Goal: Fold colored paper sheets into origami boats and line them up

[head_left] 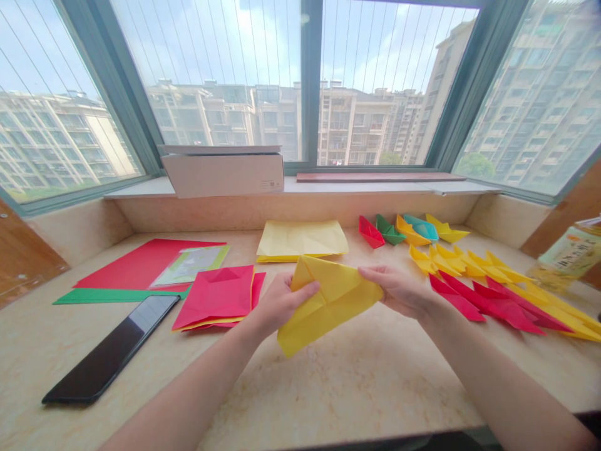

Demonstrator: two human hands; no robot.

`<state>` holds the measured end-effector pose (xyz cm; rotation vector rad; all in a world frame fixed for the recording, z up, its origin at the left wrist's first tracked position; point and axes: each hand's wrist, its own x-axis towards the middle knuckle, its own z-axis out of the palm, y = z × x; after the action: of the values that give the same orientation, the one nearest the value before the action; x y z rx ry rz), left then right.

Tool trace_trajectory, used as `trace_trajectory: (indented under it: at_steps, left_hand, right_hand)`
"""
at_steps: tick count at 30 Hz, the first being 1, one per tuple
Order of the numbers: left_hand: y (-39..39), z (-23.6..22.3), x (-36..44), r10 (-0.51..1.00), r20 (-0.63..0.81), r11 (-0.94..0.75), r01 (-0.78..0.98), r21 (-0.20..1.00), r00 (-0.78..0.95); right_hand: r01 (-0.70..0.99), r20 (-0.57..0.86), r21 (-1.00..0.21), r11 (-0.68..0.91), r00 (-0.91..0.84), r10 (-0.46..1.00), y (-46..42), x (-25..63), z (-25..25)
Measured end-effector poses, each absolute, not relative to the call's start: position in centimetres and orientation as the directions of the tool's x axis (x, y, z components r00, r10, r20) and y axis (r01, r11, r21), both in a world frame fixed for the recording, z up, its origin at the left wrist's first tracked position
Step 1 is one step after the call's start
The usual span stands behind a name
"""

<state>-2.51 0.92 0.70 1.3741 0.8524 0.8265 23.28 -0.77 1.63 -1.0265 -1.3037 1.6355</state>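
A partly folded yellow paper (pixel 328 300) is held above the marble sill (pixel 357 388) between both hands. My left hand (pixel 277 305) pinches its left edge, thumb on top. My right hand (pixel 399 289) grips its right corner, fingers closed on the sheet. A stack of flat yellow sheets (pixel 301 240) lies just beyond the hands. Folded pink and yellow sheets (pixel 216 296) rest to the left of my left hand.
Folded paper boats (pixel 404 230) in red, green, yellow and blue line the back right, with red and yellow ones (pixel 498 294) further right. A dark tablet (pixel 113 347), red and green sheets (pixel 136 269), a white box (pixel 224 169) and a bottle (pixel 570 250) are also here.
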Motion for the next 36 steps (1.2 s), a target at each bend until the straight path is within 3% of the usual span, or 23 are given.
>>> trace_trajectory:
  at_steps: [5,9,12,14,16,22,27,30,36]
  left_hand:
    - [1.1,0.5,-2.6,0.877,0.001,-0.017,0.027,0.999,0.481]
    - [1.0,0.7,-2.5,0.879,0.005,-0.009,0.005,1.000,0.477]
    - [0.6,1.1,-2.4,0.864,-0.005,0.039,-0.058,0.998,0.504]
    - [0.3,1.3,-2.3,0.833,-0.018,0.093,-0.108,0.990,0.553]
    - [0.1,1.4,-2.1,0.815,-0.028,0.130,-0.136,0.982,0.578]
    - [0.5,0.7,-1.3,0.937,0.080,0.016,-0.269,0.963,0.341]
    - [0.7,0.5,-0.9,0.974,0.209,-0.171,-0.337,0.926,0.082]
    - [0.2,0.4,-0.6,0.968,0.217,-0.167,-0.321,0.932,0.125]
    - [-1.5,0.4,0.5,0.945,0.153,-0.046,-0.346,0.937,0.288]
  right_hand:
    - [-0.050,-0.107,-0.989,-0.136,-0.383,0.917,-0.6,23.3,1.4]
    - [-0.005,-0.017,-1.000,-0.020,-0.326,0.945,-0.5,22.7,1.3]
    - [0.181,0.150,-0.964,0.192,-0.223,0.963,-0.8,21.9,1.3]
    - [0.349,0.297,-0.875,0.336,-0.161,0.941,-1.0,21.4,1.3]
    - [0.424,0.378,-0.816,0.393,-0.123,0.918,-1.2,21.0,1.1]
    - [0.189,0.356,-0.918,0.348,0.011,0.934,-0.8,20.7,1.1]
    - [-0.026,0.204,-0.979,0.204,-0.243,0.948,-1.2,19.6,0.3]
    - [-0.134,0.162,-0.983,0.122,-0.349,0.923,-1.8,18.5,-0.2]
    - [-0.174,0.189,-0.973,0.153,-0.214,0.958,-1.6,18.6,-0.2]
